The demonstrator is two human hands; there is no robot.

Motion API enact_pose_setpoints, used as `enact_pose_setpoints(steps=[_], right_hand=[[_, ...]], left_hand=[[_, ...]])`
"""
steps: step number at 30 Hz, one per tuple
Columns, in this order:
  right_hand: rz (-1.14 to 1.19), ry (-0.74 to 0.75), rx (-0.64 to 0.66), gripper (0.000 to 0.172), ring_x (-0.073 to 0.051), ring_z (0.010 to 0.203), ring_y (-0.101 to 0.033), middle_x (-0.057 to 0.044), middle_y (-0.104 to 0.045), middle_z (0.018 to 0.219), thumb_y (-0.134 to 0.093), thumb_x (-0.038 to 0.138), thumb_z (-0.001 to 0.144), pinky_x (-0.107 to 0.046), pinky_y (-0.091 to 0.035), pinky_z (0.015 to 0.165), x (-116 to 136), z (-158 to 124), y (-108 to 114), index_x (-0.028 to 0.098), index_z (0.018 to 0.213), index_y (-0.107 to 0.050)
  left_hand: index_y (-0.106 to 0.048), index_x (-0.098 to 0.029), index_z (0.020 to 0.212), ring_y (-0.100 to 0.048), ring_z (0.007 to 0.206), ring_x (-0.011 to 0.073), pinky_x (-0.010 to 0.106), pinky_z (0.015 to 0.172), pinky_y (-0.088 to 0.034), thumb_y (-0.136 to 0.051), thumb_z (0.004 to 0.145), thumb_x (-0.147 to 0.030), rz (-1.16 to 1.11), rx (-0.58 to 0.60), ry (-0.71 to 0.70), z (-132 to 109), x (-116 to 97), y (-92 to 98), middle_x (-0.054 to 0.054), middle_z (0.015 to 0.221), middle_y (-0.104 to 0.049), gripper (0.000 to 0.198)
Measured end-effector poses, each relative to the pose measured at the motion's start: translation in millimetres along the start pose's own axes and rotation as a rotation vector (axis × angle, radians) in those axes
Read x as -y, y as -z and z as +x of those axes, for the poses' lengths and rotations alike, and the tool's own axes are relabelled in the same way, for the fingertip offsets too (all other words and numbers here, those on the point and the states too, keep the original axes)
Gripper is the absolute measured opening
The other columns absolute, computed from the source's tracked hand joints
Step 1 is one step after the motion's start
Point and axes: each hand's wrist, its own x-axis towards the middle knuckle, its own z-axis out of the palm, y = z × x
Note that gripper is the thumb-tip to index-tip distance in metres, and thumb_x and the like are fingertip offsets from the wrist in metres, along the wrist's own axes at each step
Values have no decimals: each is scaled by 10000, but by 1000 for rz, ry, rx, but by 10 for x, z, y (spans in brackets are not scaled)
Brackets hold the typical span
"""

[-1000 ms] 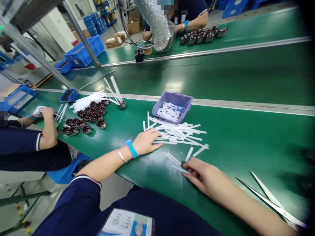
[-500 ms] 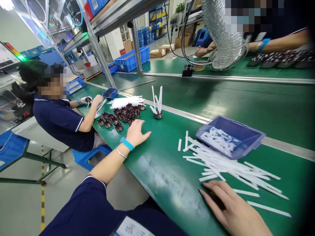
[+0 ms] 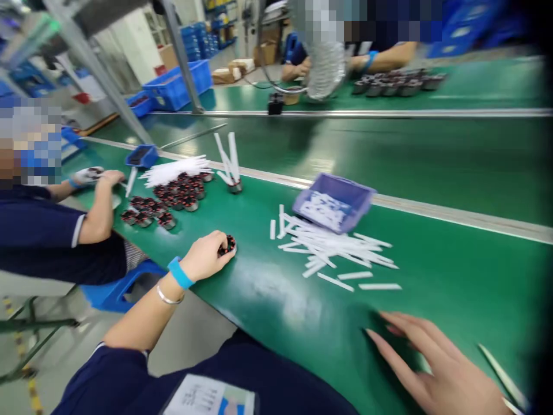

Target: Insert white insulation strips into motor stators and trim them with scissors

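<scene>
My left hand (image 3: 206,256) is closed around a motor stator (image 3: 228,246), a round part with black and reddish windings and a metal rim. It is at the green table, and part of it is hidden by my fingers. My right hand (image 3: 440,360) hovers over the table at the lower right, fingers apart, holding nothing. Close to its right side lies a pale, slender, pointed thing (image 3: 501,372), its kind unclear. White strips (image 3: 341,245) are scattered beyond, in front of a purple bin (image 3: 360,202) with short white pieces in it.
More stators (image 3: 179,193) are grouped at the left beside a pile of white strips (image 3: 175,170). One stator (image 3: 235,187) holds upright strips. A co-worker (image 3: 38,230) sits at left; another person's arm (image 3: 384,57) shows across the table. A metal rail (image 3: 432,211) crosses the table.
My left hand has closed on a stator and brought it nearer, away from the group. My right hand has moved right, away from the strips. The view has turned rightward.
</scene>
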Motion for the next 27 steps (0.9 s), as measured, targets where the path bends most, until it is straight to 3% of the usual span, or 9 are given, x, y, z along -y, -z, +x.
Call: enact_pose_setpoints(steps=[5,6,8,10,13,15,19,22,27], right_hand=[[-222,-15,-205,192,-205,854,-687,-84,-668,998,-535,308,952,-317,-568,756,137,5,442,208,1108,-583],[-275,-59,-281,212,-215,887,-681,-90,-666,1015,-566,280,932,-331,-565,789,91,-72,562,208,1131,-584],[-411,-195,-452,298,-256,953,-662,-114,-654,1056,-622,268,889,-389,-556,849,-81,-314,833,206,1179,-588],[-547,-377,-559,377,-314,1023,-633,-154,-625,1108,-634,319,868,-459,-544,882,-327,-611,1116,188,1217,-582],[-580,-611,-355,465,-380,1163,-561,-232,-542,1252,-532,403,887,-528,-506,944,-745,-944,1478,127,1261,-543],[-509,-622,-122,420,-347,1119,-605,-210,-585,1217,-488,357,876,-500,-513,949,-988,-1016,1648,133,1224,-560],[-429,-584,80,364,-251,885,-696,-110,-682,1032,-506,354,861,-390,-578,819,-1242,-943,1854,186,1167,-609],[-426,-545,173,427,-252,944,-690,-125,-648,1145,-547,388,855,-373,-574,824,-1268,-880,1938,189,1230,-590],[-445,-447,322,515,-210,879,-700,-105,-582,1286,-515,221,848,-336,-563,776,-1224,-823,2024,236,1362,-496]], left_hand=[[-438,-205,1077,-672,773,218,323,679,-500,-553,868,-418,18,115,-179,-42,-203,-12,50,915,-673,319],[-436,-209,1105,-683,797,234,338,692,-512,-564,855,-468,64,59,-215,-25,-190,-18,65,955,-679,382],[-470,-208,1085,-676,973,300,392,787,-530,-621,764,-615,117,-190,-335,39,-184,-29,140,1146,-648,540],[-498,-206,1056,-657,1049,312,402,828,-538,-620,752,-651,77,-376,-441,103,-283,-36,164,1271,-592,553],[-524,-201,1102,-663,1062,259,351,831,-561,-621,816,-550,-14,-424,-697,116,-688,-74,147,1288,-594,462],[-531,-194,1142,-659,1093,239,328,858,-572,-636,831,-485,-31,-376,-893,75,-1053,-144,145,1291,-608,439],[-537,-181,1180,-668,1097,243,333,844,-598,-657,823,-384,-28,-262,-1132,-10,-1662,-357,157,1331,-605,428],[-537,-174,1192,-679,1077,258,363,819,-612,-658,815,-333,-46,-201,-1190,-29,-1895,-514,167,1329,-610,427],[-570,-177,1155,-696,1037,266,388,807,-620,-695,780,-338,-46,-96,-1226,-13,-2070,-743,160,1286,-644,427]])
